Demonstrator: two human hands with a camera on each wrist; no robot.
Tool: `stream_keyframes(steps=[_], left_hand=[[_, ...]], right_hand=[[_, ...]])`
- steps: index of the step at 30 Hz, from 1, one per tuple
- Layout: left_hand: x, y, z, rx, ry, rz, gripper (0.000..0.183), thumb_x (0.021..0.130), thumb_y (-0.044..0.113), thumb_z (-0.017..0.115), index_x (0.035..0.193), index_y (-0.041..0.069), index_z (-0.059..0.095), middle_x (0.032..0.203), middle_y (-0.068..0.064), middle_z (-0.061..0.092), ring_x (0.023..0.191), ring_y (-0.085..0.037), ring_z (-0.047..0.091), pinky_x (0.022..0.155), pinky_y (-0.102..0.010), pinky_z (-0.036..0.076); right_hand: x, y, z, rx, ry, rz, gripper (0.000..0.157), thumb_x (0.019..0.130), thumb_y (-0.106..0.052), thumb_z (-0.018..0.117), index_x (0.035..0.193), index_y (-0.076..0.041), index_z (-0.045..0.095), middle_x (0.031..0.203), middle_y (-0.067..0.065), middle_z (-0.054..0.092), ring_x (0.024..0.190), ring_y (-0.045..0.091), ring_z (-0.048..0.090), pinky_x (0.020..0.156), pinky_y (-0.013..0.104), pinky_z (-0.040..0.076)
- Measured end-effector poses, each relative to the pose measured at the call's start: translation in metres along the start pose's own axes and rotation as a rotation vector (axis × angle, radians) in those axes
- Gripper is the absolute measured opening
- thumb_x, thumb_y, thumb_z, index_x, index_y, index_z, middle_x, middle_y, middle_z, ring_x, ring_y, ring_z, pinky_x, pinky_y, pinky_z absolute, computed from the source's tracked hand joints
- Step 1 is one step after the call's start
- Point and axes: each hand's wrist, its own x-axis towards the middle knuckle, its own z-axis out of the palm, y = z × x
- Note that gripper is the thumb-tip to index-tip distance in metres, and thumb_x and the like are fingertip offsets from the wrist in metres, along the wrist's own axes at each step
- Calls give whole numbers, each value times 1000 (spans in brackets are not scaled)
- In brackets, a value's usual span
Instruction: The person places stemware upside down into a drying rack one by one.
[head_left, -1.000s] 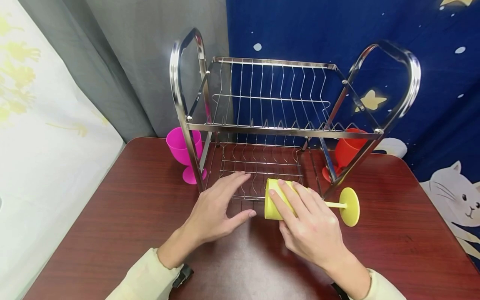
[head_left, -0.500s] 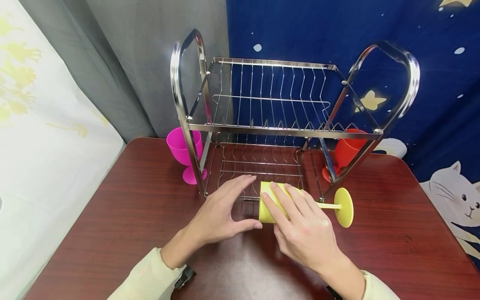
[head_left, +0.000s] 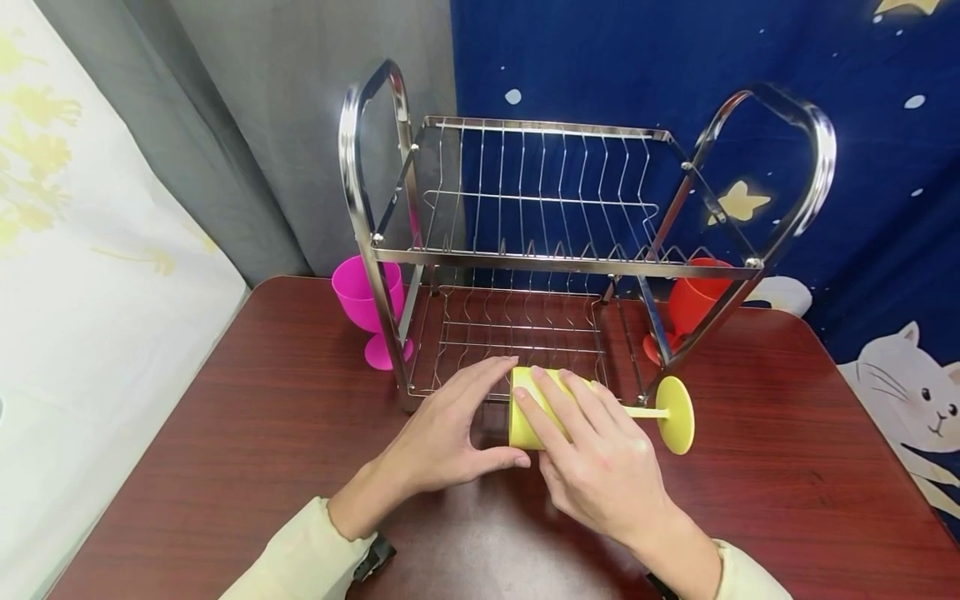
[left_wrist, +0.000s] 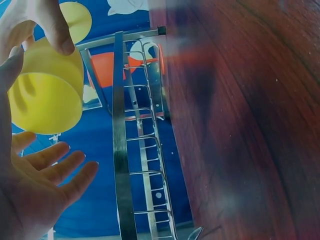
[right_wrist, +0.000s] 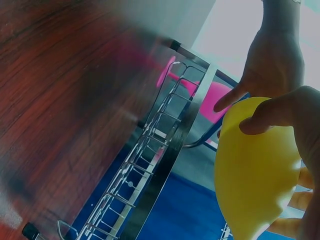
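My right hand [head_left: 600, 467] grips a yellow goblet [head_left: 527, 421] round its bowl. The goblet lies sideways in the air, its mouth facing left and its round foot out to the right. My left hand [head_left: 442, 437] is spread in a C shape at the mouth, thumb below and fingers above. In the left wrist view the goblet's hollow mouth [left_wrist: 47, 102] faces the left palm [left_wrist: 30, 192]. The right wrist view shows the right thumb [right_wrist: 267, 117] lying across the bowl. Behind both hands stands a two-tier metal dish rack [head_left: 562, 267].
A magenta goblet [head_left: 360, 293] stands upright by the rack's left side. On the right, a red goblet [head_left: 696, 302] stands partly behind the rack's leg. The brown table [head_left: 247, 433] bears all of it. Grey and blue curtains [head_left: 540, 50] hang behind.
The right hand has carried the yellow goblet a little left and slightly down. My left hand has edged right, so the goblet's mouth is now between its thumb and fingers.
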Motion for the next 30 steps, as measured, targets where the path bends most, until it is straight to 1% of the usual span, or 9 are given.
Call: stream_keyframes(steps=[7,13,17,21,27,30], left_hand=[[0,1,2,-4,-9,-13,95,77,55,76,149,11,33,150,-1,42,138,-20,40,112,-41,36],[1,2,2,-9,2,-39,89,77,51,76,146,9,38,143,-3,50,130,-19,49,106,-41,43],[1,4,3,-44,10,-62,87,76,47,77,145,11,39,141,-2,51,127,-17,51,104,-40,45],[2,4,4,-101,15,-79,85,77,44,78,145,15,38,140,0,50,126,-14,51,102,-37,47],[2,4,5,-276,36,-95,82,76,34,80,144,15,38,137,-1,49,123,-13,51,94,-30,52],[1,4,5,-307,46,-117,82,76,32,81,144,17,38,137,0,48,124,-14,50,94,-30,52]], right_hand=[[1,-2,2,1,9,-6,52,80,-17,45,128,-9,64,129,13,62,108,35,61,84,50,52],[0,-1,3,0,-2,-1,52,81,-19,45,128,-9,63,130,13,61,109,35,60,84,50,52],[-1,-1,3,1,-14,4,54,80,-21,45,129,-9,62,131,13,61,110,35,60,84,51,53],[-1,-1,4,19,-26,18,55,81,-22,45,131,-9,61,132,13,60,112,35,60,85,51,53],[-3,-1,5,35,-28,27,54,82,-23,46,132,-10,61,133,13,59,113,34,59,85,51,53],[-3,0,5,37,-22,15,52,84,-23,45,132,-10,61,133,13,60,115,34,59,86,51,52]])
